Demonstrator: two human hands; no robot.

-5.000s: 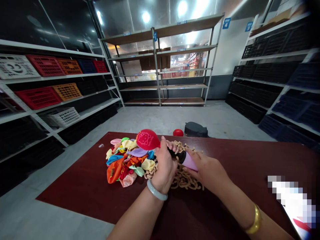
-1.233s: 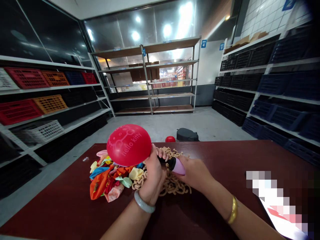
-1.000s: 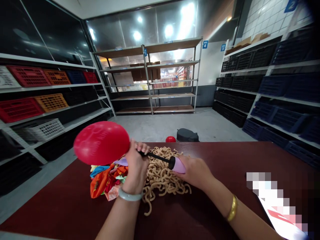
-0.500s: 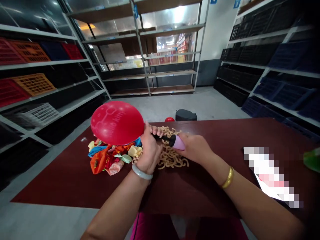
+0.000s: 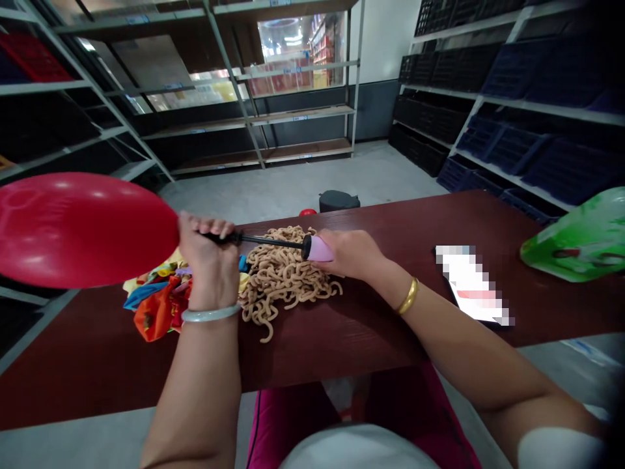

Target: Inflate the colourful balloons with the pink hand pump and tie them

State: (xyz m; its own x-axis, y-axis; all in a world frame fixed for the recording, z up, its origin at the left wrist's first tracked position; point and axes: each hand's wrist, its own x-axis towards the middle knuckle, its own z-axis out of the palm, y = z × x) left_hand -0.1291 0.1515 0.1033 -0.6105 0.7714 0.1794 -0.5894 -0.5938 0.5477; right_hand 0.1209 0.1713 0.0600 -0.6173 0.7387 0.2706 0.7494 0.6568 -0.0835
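A large inflated red balloon (image 5: 88, 228) stretches to the left edge of the view. Its neck end meets my left hand (image 5: 209, 267), which is closed around the black part of a hand balloon pump (image 5: 273, 241). My right hand (image 5: 355, 253) grips the pump's pale purple end. Between the two hands a thin black rod shows, drawn well out. Behind and below the rod lies a heap of tan, curly, worm-like pieces (image 5: 288, 277). Limp balloons (image 5: 159, 309) in orange, blue, yellow and red are piled below the inflated one, partly behind my left forearm.
A phone (image 5: 471, 283) with a blurred-out screen lies on the dark red table (image 5: 371, 326). Farther right is a green plastic bag or pack (image 5: 581, 238). Beyond the far edge sits a dark bin-like object (image 5: 338, 200) near a red round thing (image 5: 307, 212). Crate-filled shelves (image 5: 512, 143) stand around.
My left hand and the balloon have moved left, away from my right hand. More of the pump's rod now shows between them. The view has shifted right and down.
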